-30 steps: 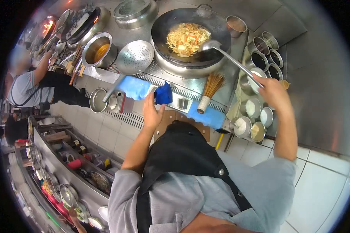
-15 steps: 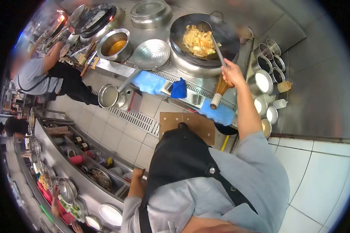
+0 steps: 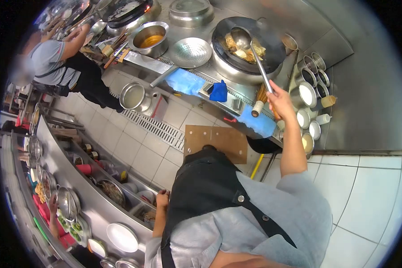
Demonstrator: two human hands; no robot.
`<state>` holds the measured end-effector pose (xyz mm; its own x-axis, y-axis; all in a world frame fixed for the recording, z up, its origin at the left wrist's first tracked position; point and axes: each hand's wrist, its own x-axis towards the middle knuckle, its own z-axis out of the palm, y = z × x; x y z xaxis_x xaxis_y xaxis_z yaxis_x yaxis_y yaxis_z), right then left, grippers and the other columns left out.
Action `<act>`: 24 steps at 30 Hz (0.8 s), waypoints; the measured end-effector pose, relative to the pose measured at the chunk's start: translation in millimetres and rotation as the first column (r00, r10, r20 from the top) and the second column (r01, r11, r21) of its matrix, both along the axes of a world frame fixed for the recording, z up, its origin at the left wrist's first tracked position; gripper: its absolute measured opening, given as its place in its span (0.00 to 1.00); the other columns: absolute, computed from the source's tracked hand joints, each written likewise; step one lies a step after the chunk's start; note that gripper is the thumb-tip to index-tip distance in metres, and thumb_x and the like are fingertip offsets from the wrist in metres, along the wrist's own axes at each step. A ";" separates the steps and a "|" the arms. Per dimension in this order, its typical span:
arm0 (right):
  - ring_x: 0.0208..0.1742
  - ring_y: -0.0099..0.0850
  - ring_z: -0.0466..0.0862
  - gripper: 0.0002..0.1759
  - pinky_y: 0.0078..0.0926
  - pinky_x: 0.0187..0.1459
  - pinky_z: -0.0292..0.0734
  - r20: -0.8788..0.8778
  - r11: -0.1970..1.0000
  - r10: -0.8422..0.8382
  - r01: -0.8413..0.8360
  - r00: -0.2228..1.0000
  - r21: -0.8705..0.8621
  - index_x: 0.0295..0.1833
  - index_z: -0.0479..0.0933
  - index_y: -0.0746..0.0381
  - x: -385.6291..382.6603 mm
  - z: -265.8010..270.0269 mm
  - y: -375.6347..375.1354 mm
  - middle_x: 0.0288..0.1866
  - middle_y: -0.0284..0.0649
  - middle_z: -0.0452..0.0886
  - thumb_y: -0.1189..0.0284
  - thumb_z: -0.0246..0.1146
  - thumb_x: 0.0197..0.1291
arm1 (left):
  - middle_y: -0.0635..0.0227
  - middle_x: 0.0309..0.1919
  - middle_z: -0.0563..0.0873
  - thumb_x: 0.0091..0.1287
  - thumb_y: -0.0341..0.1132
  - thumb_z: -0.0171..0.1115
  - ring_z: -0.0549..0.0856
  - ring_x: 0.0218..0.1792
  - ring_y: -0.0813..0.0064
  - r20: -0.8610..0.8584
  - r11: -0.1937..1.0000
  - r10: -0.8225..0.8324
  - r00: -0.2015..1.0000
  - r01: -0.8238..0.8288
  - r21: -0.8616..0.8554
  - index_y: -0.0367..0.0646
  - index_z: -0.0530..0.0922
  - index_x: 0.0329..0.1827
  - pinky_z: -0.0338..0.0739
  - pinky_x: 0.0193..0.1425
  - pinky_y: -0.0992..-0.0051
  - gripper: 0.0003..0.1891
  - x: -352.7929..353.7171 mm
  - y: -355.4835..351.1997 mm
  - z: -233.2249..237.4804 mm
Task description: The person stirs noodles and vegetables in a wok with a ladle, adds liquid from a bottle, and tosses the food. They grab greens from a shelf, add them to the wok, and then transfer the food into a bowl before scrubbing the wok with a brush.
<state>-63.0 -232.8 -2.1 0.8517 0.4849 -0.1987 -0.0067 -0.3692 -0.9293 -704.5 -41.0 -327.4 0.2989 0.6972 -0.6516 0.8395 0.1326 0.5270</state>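
Back from the cloth, left hand now hangs low while the ladle tilts across the wok

Compared with the first frame, the left hand [image 3: 162, 198] has gone from beside the crumpled dark-blue cloth [image 3: 218, 91] to the person's left side, near the food bins. The bowl of the long-handled steel ladle [image 3: 260, 62] has shifted from the right side of the food to its far left part, partly covering the tangled yellow noodles [image 3: 230, 43].

These noodles sit in the round black wok [image 3: 274, 50], ahead of the right hand [image 3: 280, 102] and somewhat to its left. That hand is much the nearer one, closed around the ladle's handle outside the wok's near right rim. The ladle's long axis slants forward and leftward from this grip, over the rim to the food. The left hand is well apart from both wok and ladle; its fingers look curled, but whether they hold anything cannot be told.
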 end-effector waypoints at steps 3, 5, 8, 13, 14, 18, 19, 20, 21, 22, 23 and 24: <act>0.18 0.20 0.74 0.34 0.24 0.21 0.69 0.028 0.991 0.057 -0.054 0.998 -0.123 0.80 0.67 0.61 28.7 -9.1 -5.8 0.27 0.33 0.79 0.75 0.65 0.69 | 0.51 0.43 0.92 0.65 0.43 0.71 0.90 0.41 0.65 0.042 0.993 0.063 0.997 -0.058 -0.106 0.30 0.85 0.55 0.83 0.50 0.68 0.24 -5.5 7.2 -15.8; 0.18 0.20 0.75 0.34 0.23 0.20 0.68 0.140 0.989 0.080 -0.062 0.987 -0.133 0.80 0.67 0.62 50.6 -19.5 2.8 0.27 0.33 0.79 0.76 0.65 0.69 | 0.51 0.43 0.92 0.65 0.42 0.71 0.90 0.41 0.66 -0.021 0.996 0.045 0.999 -0.046 -0.070 0.30 0.85 0.55 0.83 0.50 0.68 0.23 6.9 11.1 4.8; 0.18 0.21 0.76 0.33 0.26 0.22 0.70 0.144 0.992 -0.116 0.122 0.983 -0.033 0.78 0.69 0.63 82.6 -31.0 22.3 0.26 0.32 0.80 0.72 0.67 0.68 | 0.53 0.42 0.91 0.65 0.42 0.72 0.89 0.40 0.69 -0.092 0.989 0.071 0.993 -0.058 0.137 0.30 0.84 0.55 0.83 0.49 0.71 0.24 12.3 7.4 -14.3; 0.20 0.26 0.83 0.36 0.30 0.29 0.79 0.339 0.953 -0.063 0.157 0.939 -0.257 0.78 0.69 0.62 192.8 -37.6 54.3 0.31 0.42 0.86 0.68 0.68 0.65 | 0.50 0.48 0.91 0.65 0.43 0.72 0.89 0.49 0.63 0.015 0.955 0.285 0.958 -0.283 -0.084 0.30 0.84 0.56 0.83 0.57 0.65 0.24 52.2 -9.0 -8.2; 0.25 0.32 0.86 0.36 0.32 0.34 0.81 0.305 0.957 -0.005 0.093 0.952 -0.276 0.78 0.70 0.58 201.9 -37.4 57.4 0.34 0.47 0.88 0.68 0.68 0.64 | 0.49 0.49 0.91 0.66 0.41 0.71 0.89 0.51 0.62 -0.141 0.987 0.128 0.982 -0.140 -0.076 0.30 0.83 0.57 0.83 0.58 0.64 0.23 58.2 -17.2 -7.8; 0.41 0.48 0.89 0.36 0.39 0.49 0.82 0.454 0.875 0.335 -0.094 0.826 -0.474 0.77 0.71 0.44 211.2 -50.0 20.5 0.44 0.55 0.88 0.69 0.67 0.62 | 0.50 0.50 0.91 0.67 0.41 0.69 0.90 0.53 0.60 -0.093 0.988 0.155 0.984 -0.156 0.002 0.32 0.83 0.60 0.82 0.60 0.65 0.24 106.2 -55.1 7.3; 0.50 0.56 0.85 0.35 0.42 0.54 0.80 0.423 0.851 0.382 -0.134 0.821 -0.509 0.76 0.72 0.38 200.1 -35.8 5.4 0.49 0.56 0.86 0.69 0.66 0.62 | 0.49 0.51 0.90 0.67 0.42 0.68 0.89 0.54 0.59 -0.061 0.990 0.136 0.989 -0.138 -0.031 0.33 0.83 0.60 0.81 0.61 0.65 0.25 120.1 -60.6 10.2; 0.48 0.52 0.87 0.35 0.40 0.53 0.80 0.422 0.832 0.405 -0.136 0.811 -0.537 0.76 0.72 0.38 193.9 -23.2 -10.8 0.48 0.55 0.87 0.70 0.67 0.62 | 0.49 0.52 0.90 0.67 0.44 0.68 0.89 0.55 0.58 -0.030 0.990 0.122 0.992 -0.124 -0.066 0.34 0.83 0.61 0.81 0.62 0.65 0.25 134.1 -68.0 14.6; 0.47 0.48 0.89 0.35 0.39 0.52 0.80 0.418 0.811 0.435 -0.144 0.798 -0.567 0.76 0.73 0.39 190.2 -16.5 -28.7 0.47 0.54 0.87 0.70 0.67 0.62 | 0.49 0.56 0.89 0.68 0.46 0.65 0.88 0.59 0.56 -0.068 0.992 0.080 0.994 -0.087 -0.095 0.35 0.83 0.61 0.80 0.65 0.64 0.26 160.5 -71.9 49.5; 0.45 0.41 0.88 0.35 0.36 0.51 0.80 0.389 0.840 0.393 -0.153 0.834 -0.521 0.76 0.73 0.42 192.1 -17.7 -43.9 0.45 0.50 0.88 0.72 0.67 0.63 | 0.49 0.56 0.89 0.68 0.46 0.65 0.88 0.59 0.56 -0.068 0.988 0.113 0.991 -0.120 -0.096 0.35 0.83 0.61 0.80 0.65 0.64 0.26 172.2 -69.6 48.4; 0.42 0.35 0.88 0.34 0.33 0.50 0.80 0.353 0.863 0.369 -0.176 0.860 -0.474 0.77 0.73 0.44 196.0 -20.8 -53.6 0.44 0.46 0.89 0.74 0.66 0.64 | 0.48 0.57 0.88 0.69 0.46 0.64 0.87 0.60 0.55 -0.083 0.997 0.023 0.996 -0.030 -0.078 0.35 0.83 0.61 0.79 0.66 0.63 0.26 177.2 -72.7 45.9; 0.34 0.24 0.80 0.33 0.27 0.39 0.77 0.311 0.934 0.274 -0.176 0.910 -0.310 0.78 0.72 0.50 192.1 -28.7 -54.8 0.37 0.37 0.87 0.76 0.65 0.66 | 0.48 0.58 0.88 0.69 0.47 0.63 0.86 0.62 0.54 -0.111 0.998 -0.036 0.993 0.029 -0.062 0.35 0.83 0.62 0.78 0.68 0.61 0.26 176.2 -80.0 47.7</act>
